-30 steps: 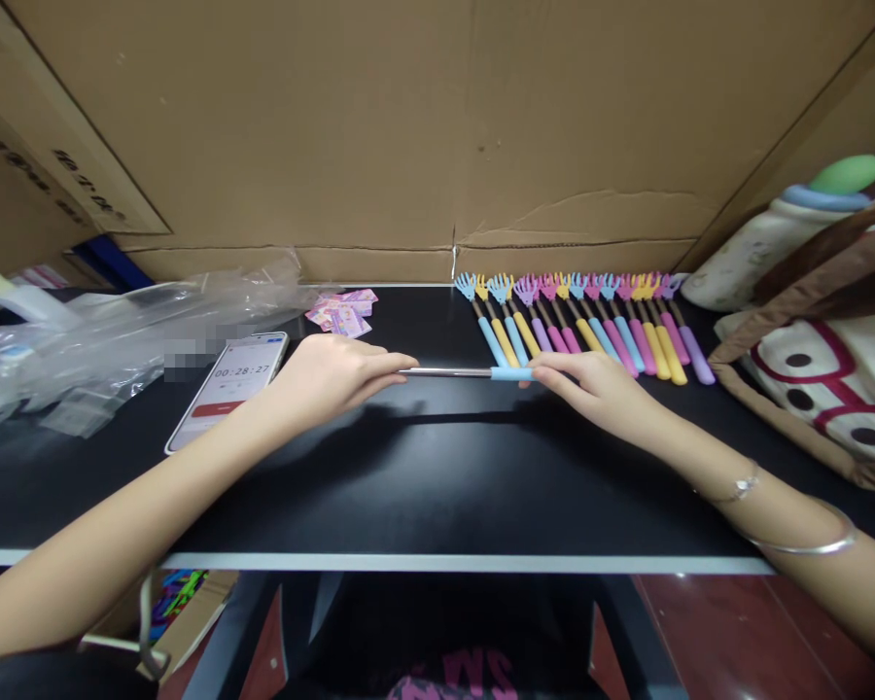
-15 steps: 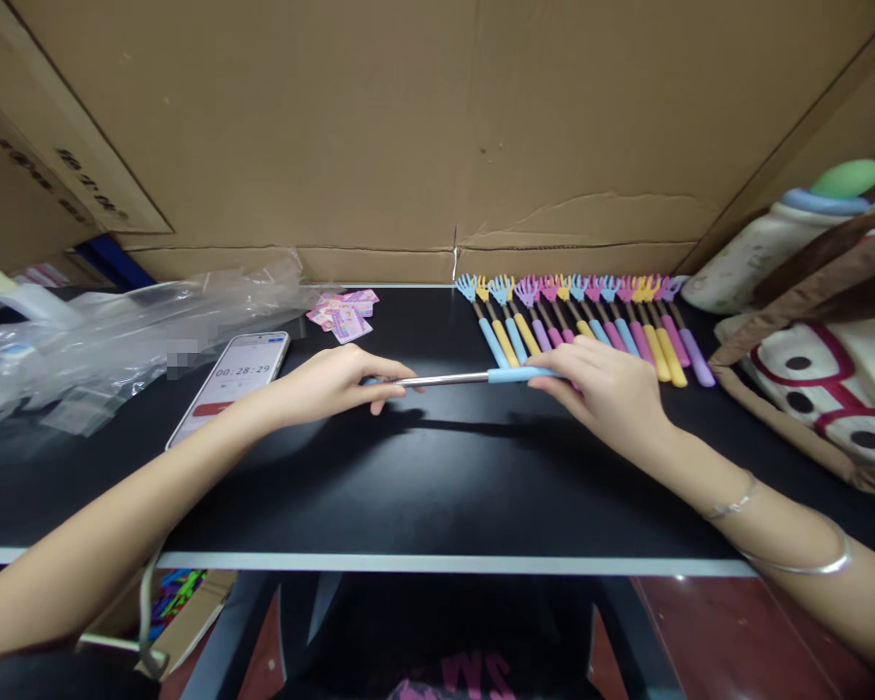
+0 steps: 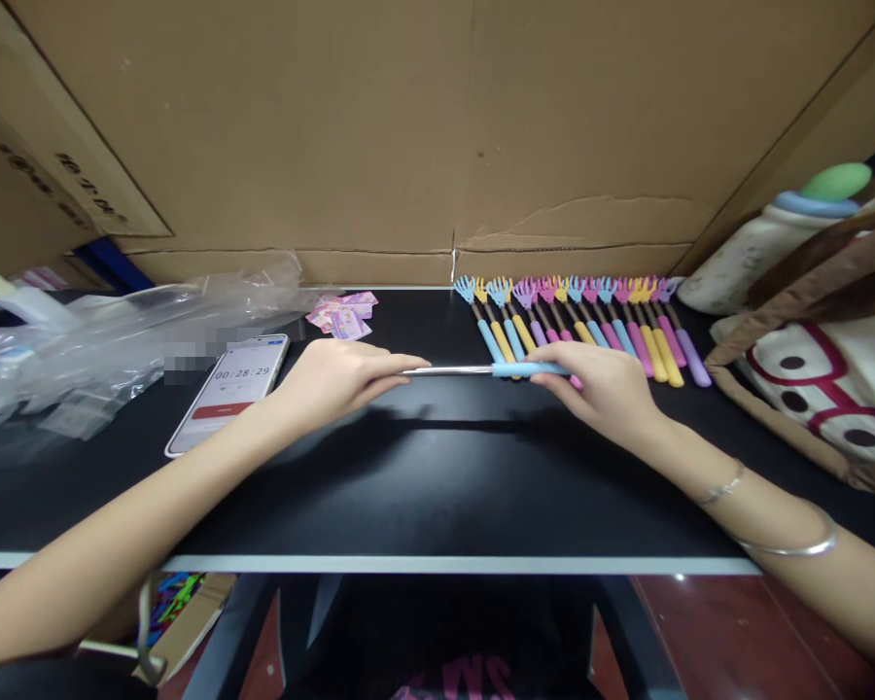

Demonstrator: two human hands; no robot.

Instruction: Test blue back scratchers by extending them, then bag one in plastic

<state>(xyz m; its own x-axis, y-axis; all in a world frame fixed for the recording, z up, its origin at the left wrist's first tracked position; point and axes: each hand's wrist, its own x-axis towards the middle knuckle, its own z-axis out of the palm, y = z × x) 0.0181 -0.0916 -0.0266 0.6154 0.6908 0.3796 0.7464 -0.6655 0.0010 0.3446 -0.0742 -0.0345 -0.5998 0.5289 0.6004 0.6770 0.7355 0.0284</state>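
I hold a telescopic back scratcher [image 3: 473, 369] level above the black table [image 3: 423, 486]. My left hand [image 3: 339, 374] is closed around its head end, which is hidden in my fingers. My right hand [image 3: 602, 379] grips its blue handle. The silver metal shaft shows between the two hands. Behind my right hand lies a row of several back scratchers [image 3: 576, 316] with blue, yellow, pink and purple handles, their little hand-shaped heads pointing at the cardboard wall.
A phone [image 3: 229, 389] showing a timer lies left of my left hand. Crumpled clear plastic bags [image 3: 117, 335] fill the left side. Small pink cards [image 3: 342, 313] lie at the back. A cloth bag [image 3: 809, 331] stands at the right. Cardboard [image 3: 423, 136] walls the rear.
My right hand slid further over the blue handle. The visible silver shaft between my hands stays about the same, and both hands remain near the same spot.
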